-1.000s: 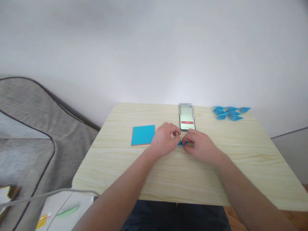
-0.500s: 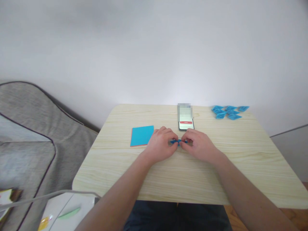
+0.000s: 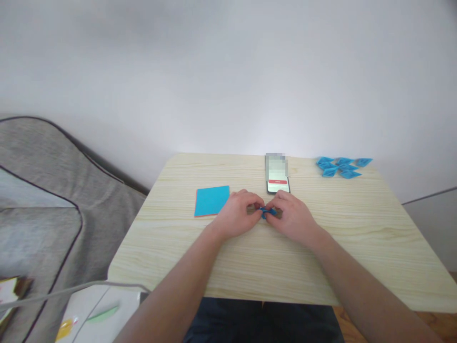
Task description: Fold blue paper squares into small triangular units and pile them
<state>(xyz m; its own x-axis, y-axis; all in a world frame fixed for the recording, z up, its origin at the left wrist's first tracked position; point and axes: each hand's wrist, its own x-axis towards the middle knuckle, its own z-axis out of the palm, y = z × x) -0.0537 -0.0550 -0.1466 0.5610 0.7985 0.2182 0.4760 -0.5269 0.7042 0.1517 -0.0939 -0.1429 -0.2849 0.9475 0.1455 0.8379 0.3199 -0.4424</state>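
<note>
My left hand (image 3: pixel 238 214) and my right hand (image 3: pixel 293 215) meet at the middle of a light wooden table (image 3: pixel 278 267). Both pinch a small folded piece of blue paper (image 3: pixel 267 212) between their fingertips, low over the tabletop. Most of the paper is hidden by my fingers. A flat stack of blue paper squares (image 3: pixel 212 200) lies just left of my left hand. A phone (image 3: pixel 277 174) with a lit screen lies just beyond my hands.
A pile of several folded blue paper pieces (image 3: pixel 342 167) sits at the table's far right corner. A grey padded case (image 3: pixel 46 190) leans at the left. A white cable (image 3: pixel 71 288) and papers lie at the lower left. A pale wall stands behind the table.
My hands have stayed at the same spot, and my fingertips have shifted and closed more tightly around the blue paper. The camera view bobbed slightly.
</note>
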